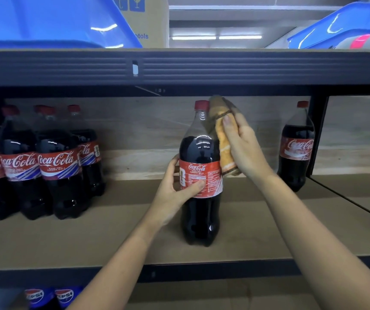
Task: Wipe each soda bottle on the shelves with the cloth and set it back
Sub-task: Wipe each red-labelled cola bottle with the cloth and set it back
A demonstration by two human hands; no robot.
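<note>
Coke bottle [199, 175] stands upright on the wooden shelf board [117, 238], btwn the two hands. Left hand [175, 193] grips it at the red label, thumb across the front of the label, fingers curled round the bottle's left side & back. Right hand [242, 148] holds a folded orange/tan cloth [224, 139], fingers wrapped over it, pressing cloth against the bottle's right shoulder & neck; top of cloth reaches beside the red cap [201, 104], bottom end hangs just by the label's upper right edge. Cloth top looks blurred, so can't tell exactly how it's folded. Well left of the left hand: a group of Coke bottles [56, 166] packed tight, touching each other, upright, labels facing front, on same board. Right of the right hand, near the black upright post [316, 135]: a lone Coke bottle [295, 148], upright, apart from the held one. Above both hands: dark metal shelf beam [201, 68], w/ blue plastic bins [45, 21] & a cardboard box [148, 21] on the level above it. Below the left forearm, lower shelf: tops of Pepsi bottles [49, 296], blue labels, only partly in view.
</note>
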